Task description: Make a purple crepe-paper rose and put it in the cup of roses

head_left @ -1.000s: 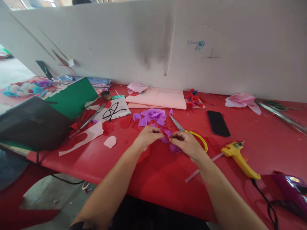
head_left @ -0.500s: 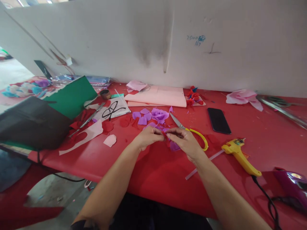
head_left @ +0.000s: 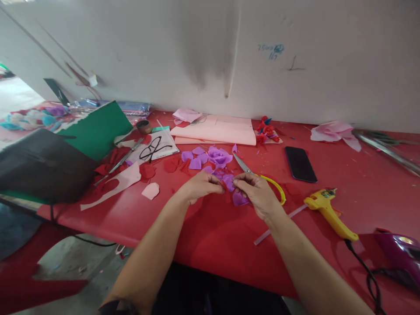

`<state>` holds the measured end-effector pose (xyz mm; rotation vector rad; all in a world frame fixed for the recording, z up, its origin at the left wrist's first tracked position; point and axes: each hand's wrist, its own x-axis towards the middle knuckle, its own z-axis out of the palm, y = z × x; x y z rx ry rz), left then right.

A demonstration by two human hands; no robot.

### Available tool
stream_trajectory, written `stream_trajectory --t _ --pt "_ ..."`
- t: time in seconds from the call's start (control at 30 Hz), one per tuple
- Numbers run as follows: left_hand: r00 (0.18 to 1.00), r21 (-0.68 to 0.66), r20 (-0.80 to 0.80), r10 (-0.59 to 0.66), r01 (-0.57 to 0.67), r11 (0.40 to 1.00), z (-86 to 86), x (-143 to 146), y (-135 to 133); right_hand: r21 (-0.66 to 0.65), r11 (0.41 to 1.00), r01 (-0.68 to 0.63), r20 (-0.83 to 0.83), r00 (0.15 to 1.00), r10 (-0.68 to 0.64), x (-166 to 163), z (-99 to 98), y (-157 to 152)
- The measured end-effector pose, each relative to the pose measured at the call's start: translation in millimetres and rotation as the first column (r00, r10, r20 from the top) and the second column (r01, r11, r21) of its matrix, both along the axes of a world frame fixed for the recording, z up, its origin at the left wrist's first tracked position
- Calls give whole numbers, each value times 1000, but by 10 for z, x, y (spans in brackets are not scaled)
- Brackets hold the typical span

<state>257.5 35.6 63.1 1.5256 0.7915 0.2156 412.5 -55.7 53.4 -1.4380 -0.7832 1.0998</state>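
Observation:
My left hand [head_left: 205,187] is closed in a pinch on a small red paper petal [head_left: 222,185], mostly hidden by the fingers. Just to its right, my right hand [head_left: 254,190] has thumb and fingertips pressed together; whatever they hold, if anything, is too small to make out. Between the hands shows a purple paper petal [head_left: 229,182], and another purple petal [head_left: 239,199] lies under the right fingers. A ruffled purple paper flower [head_left: 219,156] and loose purple petals [head_left: 195,163] lie beyond. Yellow-handled scissors [head_left: 274,186] lie partly behind my right hand.
A yellow glue gun [head_left: 330,214] with its glue stick lies right, near a black phone [head_left: 300,164]. Folded pink paper [head_left: 216,130] and red paper flowers [head_left: 267,131] are by the wall. Eyeglasses [head_left: 154,149], pink scraps [head_left: 151,191] and a green folder [head_left: 98,131] are left.
My hands have drawn slightly apart. The right fingertips have moved right, away from the red petal, and the purple petal between the hands shows more.

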Motion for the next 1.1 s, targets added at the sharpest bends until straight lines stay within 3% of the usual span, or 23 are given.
stream_trajectory --t 0.2,0.4,0.57,0.73,0.97,1.1 --pt "999 46 -34 -18 19 999 -26 -4 12 36 995 -98 21 995 97 -77 -11 0" --pt "998 33 -44 -48 50 998 20 -18 9 23 1000 15 -50 999 -14 -62 -59 21" --pt "993 100 -108 -50 61 993 3 -92 84 65 990 124 -144 983 -113 41 -54 26" --pt "994 124 -97 58 -45 991 -40 -136 138 88 979 186 -200 966 -166 109 -45 22" --pt "973 123 -79 217 -207 971 37 -158 150 91 981 170 -207 967 -148 127 -93 18" --pt "955 96 28 294 -295 951 22 -95 115 116 979 169 -163 975 -149 92 -98 25"
